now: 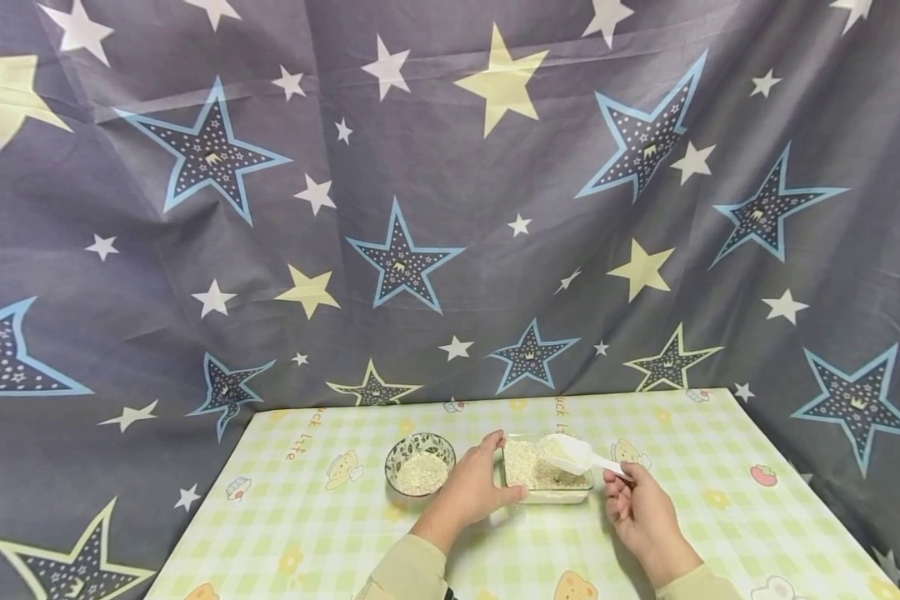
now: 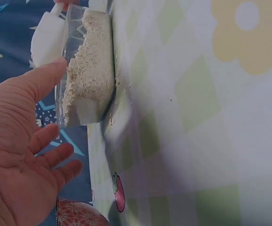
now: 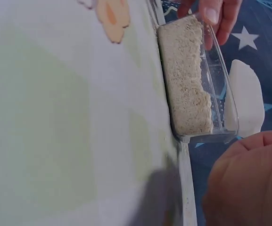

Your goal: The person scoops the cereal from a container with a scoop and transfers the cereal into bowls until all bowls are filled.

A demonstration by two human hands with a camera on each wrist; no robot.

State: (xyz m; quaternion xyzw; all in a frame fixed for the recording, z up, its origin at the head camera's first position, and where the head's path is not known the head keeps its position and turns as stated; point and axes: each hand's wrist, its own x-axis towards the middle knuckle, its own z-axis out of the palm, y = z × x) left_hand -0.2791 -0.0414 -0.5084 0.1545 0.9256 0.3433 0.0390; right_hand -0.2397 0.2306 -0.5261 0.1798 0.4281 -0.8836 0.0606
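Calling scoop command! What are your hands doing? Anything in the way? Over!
Right hand grips white scoop above clear container of flakes. Left hand touches container's rim. Patterned bowl stands left of that hand; nothing visibly blocking scoop.

Bowl [image 1: 403, 452]: on table [image 1: 330, 529], container's [image 1: 558, 497] nine o'clock.
Scoop [image 1: 574, 453]: over container, handle toward four o'clock.
Curtain [image 1: 461, 279]: behind table, twelve o'clock.

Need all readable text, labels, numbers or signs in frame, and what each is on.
"uck Life": tablecloth, far left part, start of first word not visible.
"uck", following letters unclear: tablecloth, behind the clear container.
Crown signs, small, no letters: dark backdrop.
No readable text on container, white scoop or bowl; no numbers.
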